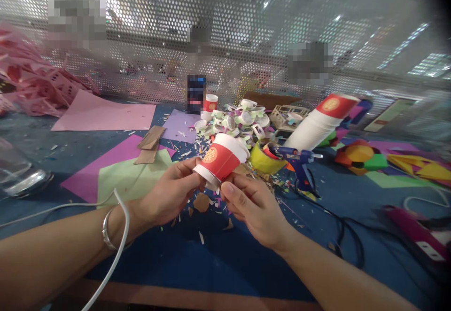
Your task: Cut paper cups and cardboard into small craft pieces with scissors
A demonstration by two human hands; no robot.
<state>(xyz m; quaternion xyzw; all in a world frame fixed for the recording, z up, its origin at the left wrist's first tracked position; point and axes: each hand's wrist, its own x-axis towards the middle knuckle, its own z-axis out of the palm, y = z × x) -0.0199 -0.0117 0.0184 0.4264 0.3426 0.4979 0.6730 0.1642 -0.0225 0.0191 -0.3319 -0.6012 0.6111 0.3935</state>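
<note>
A red and white paper cup (225, 157) is held tilted above the table, its wide end pointing up and away from me. My left hand (176, 184) pinches the cup's narrow end from the left. On the right side of that same end, my right hand (248, 203) grips it between thumb and fingers. Just behind the cup lies a heap of cut white cup rings (244, 118) with paper strips. Close to its right stand a yellow-green container (265, 159) and a blue glue gun (299, 160).
A leaning stack of paper cups (310, 128) stands at the back right. Coloured sheets, including a pale green sheet (123, 182), lie on the left near a glass (21, 174). A white cable (121, 240) crosses my left forearm. A pink power strip (419, 233) lies right.
</note>
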